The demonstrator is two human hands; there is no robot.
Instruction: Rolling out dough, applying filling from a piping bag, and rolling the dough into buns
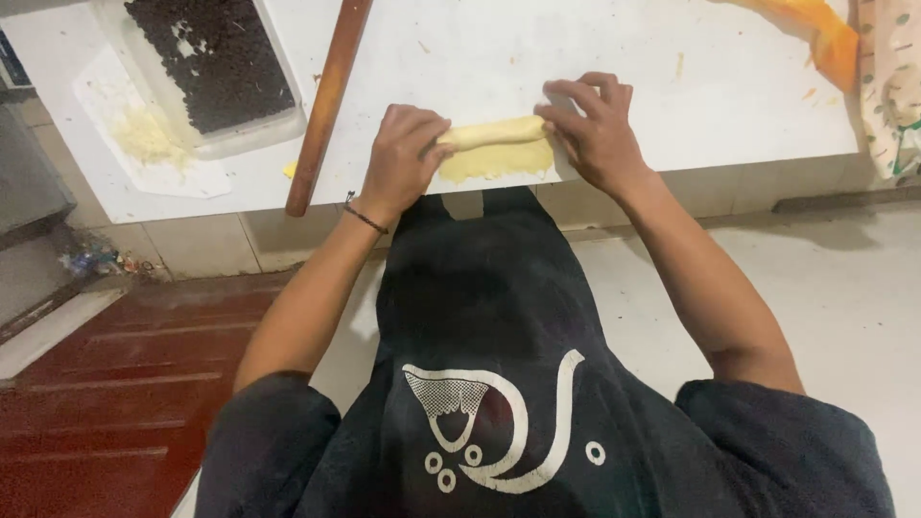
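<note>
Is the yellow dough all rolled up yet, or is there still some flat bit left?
Not quite. The far part of the yellow dough is already curled into a roll. Right now the left hand presses one end and the right hand the other, on the white table. A flat strip nearest the person is still unrolled. The wooden rolling pin lies aside, untouched, next to a tray of dark bits.

A: What is pressed by the left hand (pixel 401 158) and right hand (pixel 597 129)?
B: A partly rolled sheet of yellow dough (pixel 497 146), held at both ends on the white counter (pixel 537 58); a wooden rolling pin (pixel 329 101) is laid alongside.
</note>
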